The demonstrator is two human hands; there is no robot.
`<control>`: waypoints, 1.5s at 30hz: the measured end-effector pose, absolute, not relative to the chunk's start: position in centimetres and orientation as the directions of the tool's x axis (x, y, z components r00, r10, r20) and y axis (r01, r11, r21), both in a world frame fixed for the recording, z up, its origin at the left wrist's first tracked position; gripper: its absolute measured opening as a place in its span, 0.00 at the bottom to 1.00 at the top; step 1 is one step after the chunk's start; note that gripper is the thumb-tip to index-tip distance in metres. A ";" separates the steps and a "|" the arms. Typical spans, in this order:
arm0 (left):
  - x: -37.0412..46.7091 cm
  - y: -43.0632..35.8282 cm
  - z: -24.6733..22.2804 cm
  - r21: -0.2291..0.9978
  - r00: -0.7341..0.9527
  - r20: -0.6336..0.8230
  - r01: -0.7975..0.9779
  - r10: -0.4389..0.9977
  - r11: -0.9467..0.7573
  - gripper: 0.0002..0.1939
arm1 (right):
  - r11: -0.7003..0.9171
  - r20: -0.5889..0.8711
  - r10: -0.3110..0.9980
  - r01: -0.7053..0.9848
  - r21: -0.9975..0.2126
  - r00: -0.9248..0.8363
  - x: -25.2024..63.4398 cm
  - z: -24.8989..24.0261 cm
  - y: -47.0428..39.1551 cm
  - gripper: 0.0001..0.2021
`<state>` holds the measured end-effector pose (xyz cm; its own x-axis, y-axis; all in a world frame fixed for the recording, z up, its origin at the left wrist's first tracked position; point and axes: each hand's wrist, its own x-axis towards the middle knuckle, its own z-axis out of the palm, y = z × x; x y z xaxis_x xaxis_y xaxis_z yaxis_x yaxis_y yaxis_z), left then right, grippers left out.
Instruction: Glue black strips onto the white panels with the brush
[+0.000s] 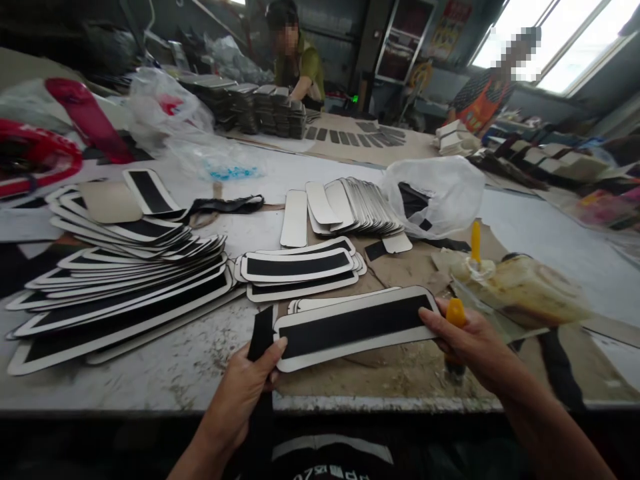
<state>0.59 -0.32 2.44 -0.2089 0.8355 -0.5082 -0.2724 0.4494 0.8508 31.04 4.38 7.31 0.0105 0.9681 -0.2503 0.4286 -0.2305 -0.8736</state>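
A long white strip with a black band is being held flat just above the table, right at the near edge. The left hand is closed on the strip's left end, thumb on top, and a loose piece of black tape is pinched there too by the look of it. The right hand is closed on the strip's right end, with an orange-handled brush tucked in the same grip.

Looks like the glue-and-stick step: the band is already laid on this strip, so probably it's being checked or pressed down. The next move would likely call for the strip to be set aside on the small stack just behind it, edges kept lined up. Left of the strip, a big fanned pile of finished strips is laid out. The glue tub is sat just right of the strip.
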 end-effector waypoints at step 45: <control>0.3 0.2 3.8 0.689 -0.147 -0.594 -0.601 0.791 0.405 0.18 | -0.460 -0.445 0.886 -0.118 -0.880 -0.131 30.2 6.6 4.7 0.17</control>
